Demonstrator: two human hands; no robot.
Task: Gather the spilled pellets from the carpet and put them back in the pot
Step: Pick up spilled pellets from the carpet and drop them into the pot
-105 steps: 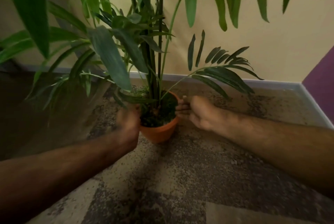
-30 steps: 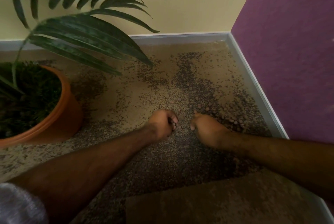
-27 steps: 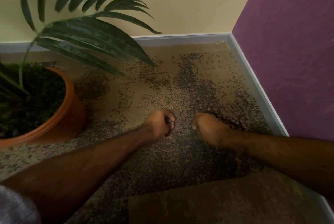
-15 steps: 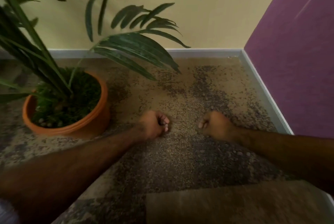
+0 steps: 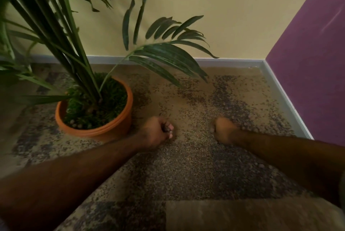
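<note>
Both fists curled over carpet (image 5: 196, 171): left hand (image 5: 155, 131) grips pellets (image 5: 165, 128) right of pot (image 5: 97, 130); right hand (image 5: 223, 130) contents hidden.

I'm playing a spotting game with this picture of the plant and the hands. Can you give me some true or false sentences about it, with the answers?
1. The orange pot stands upright on the carpet. True.
2. The left hand is flat and open. False: its fingers are curled into a fist with something dark tucked inside, probably pellets.
3. The right hand is inside the pot. False: it is a closed fist over the carpet, apart from the pot.
4. The purple wall is on the right. True.
5. The pot holds a leafy plant. True.
</note>
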